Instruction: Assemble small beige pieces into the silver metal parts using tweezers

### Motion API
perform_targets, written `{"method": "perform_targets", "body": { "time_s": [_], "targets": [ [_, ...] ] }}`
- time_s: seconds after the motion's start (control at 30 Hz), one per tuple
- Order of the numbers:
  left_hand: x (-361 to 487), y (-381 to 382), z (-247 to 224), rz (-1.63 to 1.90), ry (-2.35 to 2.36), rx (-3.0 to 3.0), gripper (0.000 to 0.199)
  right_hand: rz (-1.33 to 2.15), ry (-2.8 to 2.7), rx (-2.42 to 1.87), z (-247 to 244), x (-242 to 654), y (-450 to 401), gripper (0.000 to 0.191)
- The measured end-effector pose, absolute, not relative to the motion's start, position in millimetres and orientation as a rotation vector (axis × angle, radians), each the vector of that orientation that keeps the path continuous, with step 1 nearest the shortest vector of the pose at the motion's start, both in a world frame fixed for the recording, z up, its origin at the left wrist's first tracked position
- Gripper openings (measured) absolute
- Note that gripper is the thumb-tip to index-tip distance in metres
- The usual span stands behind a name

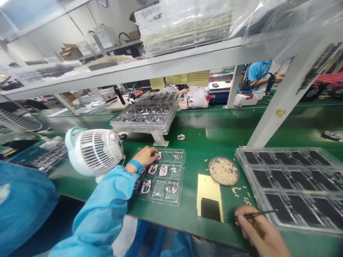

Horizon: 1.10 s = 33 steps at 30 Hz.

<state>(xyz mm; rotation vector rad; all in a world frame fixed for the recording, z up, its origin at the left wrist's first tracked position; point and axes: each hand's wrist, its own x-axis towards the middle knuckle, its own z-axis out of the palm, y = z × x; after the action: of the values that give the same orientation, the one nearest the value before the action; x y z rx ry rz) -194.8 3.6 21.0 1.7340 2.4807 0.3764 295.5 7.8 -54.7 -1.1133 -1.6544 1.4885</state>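
My left hand (146, 157) reaches over a clear plastic tray (180, 194), its fingers closed at a small pink-rimmed part (158, 155) in the back row. More such parts, one of them (163, 171) in the middle row, and small metal pieces (172, 187) sit in the tray's compartments. My right hand (254, 228) holds dark tweezers (257, 214) near the table's front edge. Between the hands lie a yellow sheet (205, 185) with a black piece (210, 209) on it, and a round dish (223, 171) of tiny beige pieces.
A white fan (100, 151) stands left of the tray. Stacked trays (144, 112) rest behind it, and trays with black rectangles (300, 178) lie at right. A slanted shelf post (278, 103) rises there. Another person's blue sleeve (258, 73) shows behind.
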Motion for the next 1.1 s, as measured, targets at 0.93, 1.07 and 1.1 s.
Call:
{"method": "perform_targets", "body": {
  "time_s": [0.93,1.07,1.1],
  "targets": [
    [-8.4,18.0,32.7,0.984,1.331,1.237,0.037,1.547,-1.597,-1.105,-27.9,261.3,19.5,0.033],
    [9.9,18.7,18.5,0.954,1.250,1.205,0.031,1.479,-1.676,-0.975,-18.9,230.1,26.9,0.024],
    [9.0,16.5,14.9,0.944,1.275,1.236,0.028,1.467,-1.701,-0.952,-19.6,223.8,28.4,0.022]
  ]
}}
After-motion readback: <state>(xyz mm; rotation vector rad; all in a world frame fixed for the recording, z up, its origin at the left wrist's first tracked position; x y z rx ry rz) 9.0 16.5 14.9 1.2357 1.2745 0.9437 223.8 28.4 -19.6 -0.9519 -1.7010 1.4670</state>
